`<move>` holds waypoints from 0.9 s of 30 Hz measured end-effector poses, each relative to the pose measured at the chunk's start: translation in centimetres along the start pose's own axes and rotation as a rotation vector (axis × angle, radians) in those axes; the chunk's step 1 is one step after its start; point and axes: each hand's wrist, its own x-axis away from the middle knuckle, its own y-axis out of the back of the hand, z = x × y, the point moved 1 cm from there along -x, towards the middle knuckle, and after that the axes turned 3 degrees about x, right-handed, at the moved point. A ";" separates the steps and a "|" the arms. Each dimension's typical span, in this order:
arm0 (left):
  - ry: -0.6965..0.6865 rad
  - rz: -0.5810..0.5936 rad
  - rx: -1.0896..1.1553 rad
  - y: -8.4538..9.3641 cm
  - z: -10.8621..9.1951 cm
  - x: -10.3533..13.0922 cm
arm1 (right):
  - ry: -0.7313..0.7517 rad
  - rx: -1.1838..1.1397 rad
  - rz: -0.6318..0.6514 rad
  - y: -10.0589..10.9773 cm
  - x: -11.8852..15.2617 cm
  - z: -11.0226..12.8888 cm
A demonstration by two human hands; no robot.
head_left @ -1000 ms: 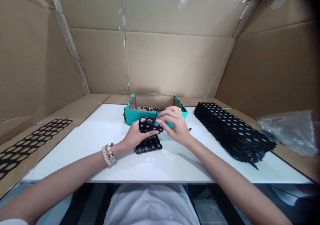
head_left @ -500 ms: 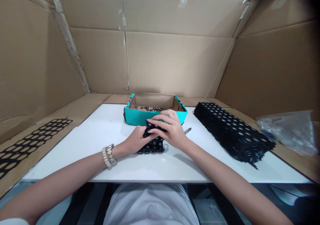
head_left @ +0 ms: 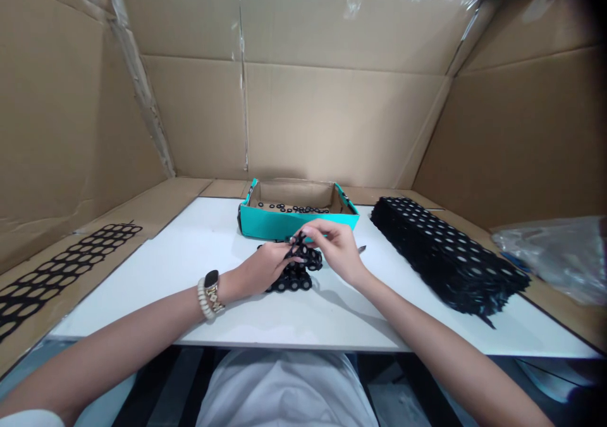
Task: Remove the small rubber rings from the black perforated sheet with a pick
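Between my hands a black perforated sheet point(head_left: 293, 283) with rows of rings is bunched up just over the white table, partly covered by my fingers. My left hand point(head_left: 256, 267) is closed on its left side, thumb and fingers pinching the upper part. The fingertips of my right hand point(head_left: 339, 250) are pressed together at the sheet's top edge, touching a folded-up strip. Right behind the hands stands a turquoise open box point(head_left: 265, 223), with several small black rings point(head_left: 303, 210) on its cardboard bottom. A pointed metal tip point(head_left: 362, 249) shows beside my right hand; the rest is hidden.
A thick stack of black perforated sheets point(head_left: 446, 256) lies on the right of the white table point(head_left: 199, 231). At the far right is a clear plastic bag point(head_left: 554, 256). One black mesh sheet point(head_left: 66, 269) lies on cardboard at left. Cardboard walls point(head_left: 341, 117) surround the table.
My right hand has shifted slightly right and its fingers have drawn into a pinch. The black sheet is less covered now, with its upper part folded up. The view has shifted slightly.
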 end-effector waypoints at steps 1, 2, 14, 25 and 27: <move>0.013 -0.021 0.025 0.0 -0.1 -0.1 | -0.074 -0.080 -0.046 0.0 -0.1 -0.2; 0.026 -0.037 0.042 0.0 -0.2 -0.1 | -0.128 -0.158 -0.092 0.1 -0.3 -0.4; 0.183 -0.043 0.143 0.0 0.1 0.1 | 0.222 0.558 -0.385 5.3 -2.3 -1.9; 0.263 -0.102 0.344 -0.2 0.4 0.0 | 0.204 0.831 -0.210 4.5 -2.2 -3.5; 0.293 -0.131 0.413 -0.3 0.6 -0.1 | 0.296 0.718 -0.261 4.1 -1.7 -2.0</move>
